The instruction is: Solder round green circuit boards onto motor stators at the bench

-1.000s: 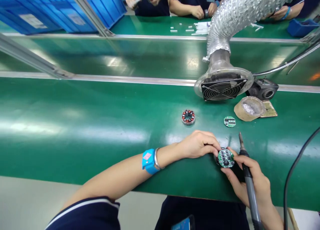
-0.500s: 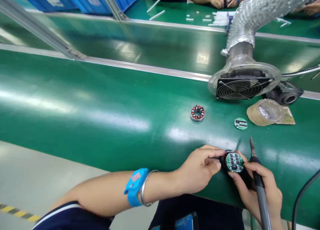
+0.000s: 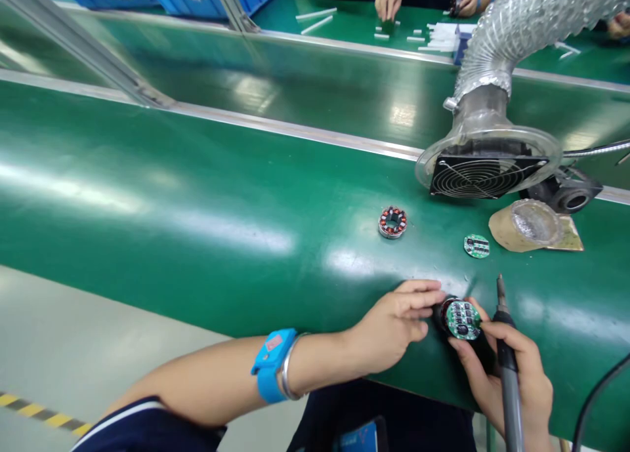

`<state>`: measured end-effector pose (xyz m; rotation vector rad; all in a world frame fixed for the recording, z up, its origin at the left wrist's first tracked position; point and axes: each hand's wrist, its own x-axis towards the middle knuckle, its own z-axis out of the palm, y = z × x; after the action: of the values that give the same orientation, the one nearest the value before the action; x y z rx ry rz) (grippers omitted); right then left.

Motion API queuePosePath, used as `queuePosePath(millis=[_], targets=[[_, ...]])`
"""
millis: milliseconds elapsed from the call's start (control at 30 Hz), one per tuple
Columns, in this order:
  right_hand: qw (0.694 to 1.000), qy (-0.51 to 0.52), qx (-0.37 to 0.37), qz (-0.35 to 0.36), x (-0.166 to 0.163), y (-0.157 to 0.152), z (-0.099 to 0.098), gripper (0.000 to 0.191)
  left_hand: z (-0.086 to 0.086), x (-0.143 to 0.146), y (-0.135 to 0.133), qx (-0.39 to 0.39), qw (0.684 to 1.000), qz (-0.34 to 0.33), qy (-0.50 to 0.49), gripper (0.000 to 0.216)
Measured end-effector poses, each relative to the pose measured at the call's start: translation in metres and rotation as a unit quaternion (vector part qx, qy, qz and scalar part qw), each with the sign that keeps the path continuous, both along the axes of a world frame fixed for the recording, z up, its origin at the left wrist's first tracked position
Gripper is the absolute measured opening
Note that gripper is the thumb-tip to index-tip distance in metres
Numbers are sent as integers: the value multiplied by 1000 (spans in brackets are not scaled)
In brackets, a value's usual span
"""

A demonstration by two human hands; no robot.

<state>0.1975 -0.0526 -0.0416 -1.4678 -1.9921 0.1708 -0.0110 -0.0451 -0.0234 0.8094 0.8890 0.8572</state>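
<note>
Loose and spread, the left grip [image 3: 386,327] is by the near edge of the tabletop [image 3: 221,242]. Up past it, toward the far edge, sits a ring with red coils [image 3: 392,234]. Then comes a dark round part [image 3: 440,315], right by the left fingers; I can't tell if they touch it. Against it, close to the near edge, is the green board [image 3: 462,319], pinched by the right grip [image 3: 534,367]. Another small board [image 3: 476,246] lies farther in. The right grip also has a soldering iron [image 3: 509,373], its tip pointing to the far edge. A tan cup [image 3: 506,227] stands beyond. I think this step is holding the board in place; the next move seems to need a steady pinch.
</note>
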Motion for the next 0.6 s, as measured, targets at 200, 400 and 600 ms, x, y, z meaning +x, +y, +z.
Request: queuePosePath(millis=[200,400,600], targets=[[989,104,-57,93,5,1,-6,40,-1,-9,17,271,926,-77,253,90],[993,31,28,114,19,43,18,15,4,-15,16,417,837,-148,322,66],[958,-111,117,236,26,115,3,16,28,-60,57,452,797,-1,400,46]])
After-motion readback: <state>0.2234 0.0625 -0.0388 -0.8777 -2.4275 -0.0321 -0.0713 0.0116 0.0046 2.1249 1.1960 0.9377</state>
